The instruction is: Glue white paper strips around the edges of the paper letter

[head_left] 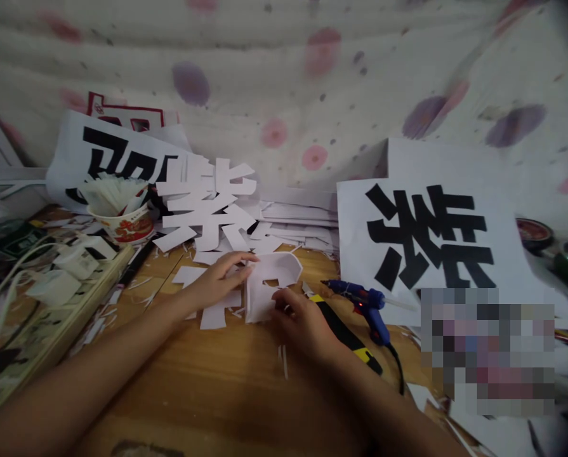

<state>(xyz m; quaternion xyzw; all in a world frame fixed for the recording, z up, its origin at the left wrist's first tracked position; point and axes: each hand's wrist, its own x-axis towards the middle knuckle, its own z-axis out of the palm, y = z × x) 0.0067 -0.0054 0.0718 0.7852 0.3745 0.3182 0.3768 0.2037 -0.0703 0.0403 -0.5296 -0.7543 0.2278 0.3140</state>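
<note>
A white paper or foam-board shape with raised side walls and a hole (284, 266) stands on the wooden table. My left hand (224, 278) pinches its upper left wall between thumb and fingers. At its lower right edge is my right hand (303, 320), fingers curled against the piece; whatever lies between those fingertips is too small to tell. Flat white cut-out pieces (214, 316) lie under and beside my left hand. Just right of my right hand is a black and yellow cutter (334, 320), with a blue glue gun (372, 308) beyond it.
White cut-out strokes (207, 216) are stacked at the back. A cup of glue sticks (129, 225) and a power strip (81, 304) are left. A sheet with black characters (355, 222) stands right. Paper scraps lie around; the glue gun's cord (398, 368) runs toward the front.
</note>
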